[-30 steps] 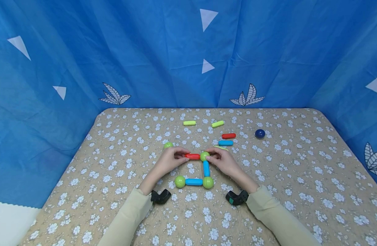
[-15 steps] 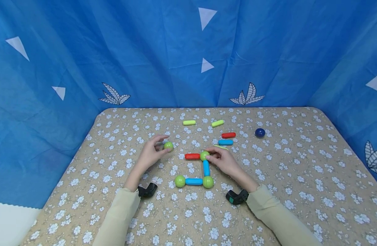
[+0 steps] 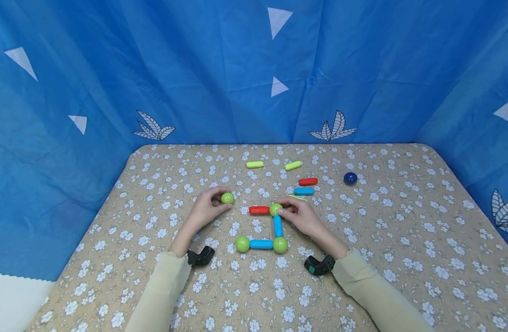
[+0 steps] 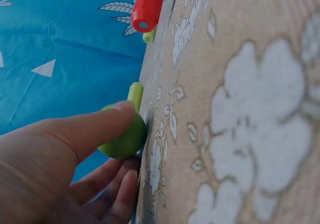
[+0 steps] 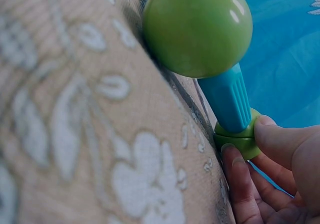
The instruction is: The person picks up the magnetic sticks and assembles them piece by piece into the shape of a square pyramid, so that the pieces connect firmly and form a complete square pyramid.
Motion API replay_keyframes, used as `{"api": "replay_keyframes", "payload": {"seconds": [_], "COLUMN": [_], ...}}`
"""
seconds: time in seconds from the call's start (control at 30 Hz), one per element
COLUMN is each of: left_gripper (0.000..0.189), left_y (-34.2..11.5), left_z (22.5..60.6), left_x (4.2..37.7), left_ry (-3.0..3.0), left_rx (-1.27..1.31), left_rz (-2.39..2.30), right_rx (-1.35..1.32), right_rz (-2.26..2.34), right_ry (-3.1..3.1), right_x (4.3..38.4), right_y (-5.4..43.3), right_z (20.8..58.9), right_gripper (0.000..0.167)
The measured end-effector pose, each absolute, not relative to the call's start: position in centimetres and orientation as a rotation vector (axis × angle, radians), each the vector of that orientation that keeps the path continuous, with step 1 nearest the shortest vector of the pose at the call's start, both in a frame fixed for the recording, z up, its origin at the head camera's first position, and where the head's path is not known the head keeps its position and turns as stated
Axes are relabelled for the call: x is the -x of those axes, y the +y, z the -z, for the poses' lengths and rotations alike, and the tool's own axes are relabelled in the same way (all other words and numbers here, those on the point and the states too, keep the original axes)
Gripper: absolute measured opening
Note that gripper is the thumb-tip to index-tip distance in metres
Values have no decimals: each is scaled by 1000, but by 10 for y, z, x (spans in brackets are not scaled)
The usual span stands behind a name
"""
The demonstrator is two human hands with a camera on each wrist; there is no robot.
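My left hand (image 3: 206, 206) has its thumb and fingers around a loose green ball (image 3: 227, 198), low over the cloth; the left wrist view shows the thumb (image 4: 95, 129) on top of it. With my right hand (image 3: 300, 216) I pinch another green ball (image 3: 275, 210), at the far right corner of a joined shape. From that ball a red rod (image 3: 259, 210) reaches left, its left end free, and a blue rod (image 3: 277, 226) runs toward me. The near corner ball (image 3: 280, 245) joins a second blue rod (image 3: 261, 245), ending in a green ball (image 3: 242, 244).
Beyond my hands lie two yellow-green rods (image 3: 255, 164), a red rod (image 3: 308, 181) and a blue rod (image 3: 304, 191). A dark blue ball (image 3: 350, 178) sits farther right. Part of a yellow-green piece (image 3: 297, 198) shows behind my right hand. A blue curtain (image 3: 221, 69) borders the flowered tabletop (image 3: 382, 221).
My left hand has let go of the red rod, moved left and closed around the loose green ball. My right hand has stayed on its corner ball.
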State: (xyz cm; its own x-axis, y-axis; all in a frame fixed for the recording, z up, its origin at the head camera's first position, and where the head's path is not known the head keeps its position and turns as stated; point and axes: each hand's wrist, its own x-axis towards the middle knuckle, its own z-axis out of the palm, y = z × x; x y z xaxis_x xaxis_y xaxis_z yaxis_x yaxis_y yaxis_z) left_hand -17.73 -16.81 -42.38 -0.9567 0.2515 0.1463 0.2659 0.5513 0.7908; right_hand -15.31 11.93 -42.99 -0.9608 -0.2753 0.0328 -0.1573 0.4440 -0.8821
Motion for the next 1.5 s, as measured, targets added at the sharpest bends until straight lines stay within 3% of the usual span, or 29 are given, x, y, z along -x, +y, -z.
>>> {"api": "replay_keyframes", "payload": {"seconds": [0.8,1.13,1.5], "left_gripper": [38,36,36], "left_y": [-147,-140,-142], "left_z": [416,384,385], "left_x": [165,149,150], "left_ry": [-2774,-2779,-2780], "left_rx": [748,749,681], "left_rz": [1702,1709,1759], "right_rx": [378,354,364], "right_rz": [1563,1568,1554], "right_ry": [2555,2535,2539], "right_x": [154,154,152], "right_y": [121,120,120], "right_z": [428,427,425], "right_gripper": [27,28,31]}}
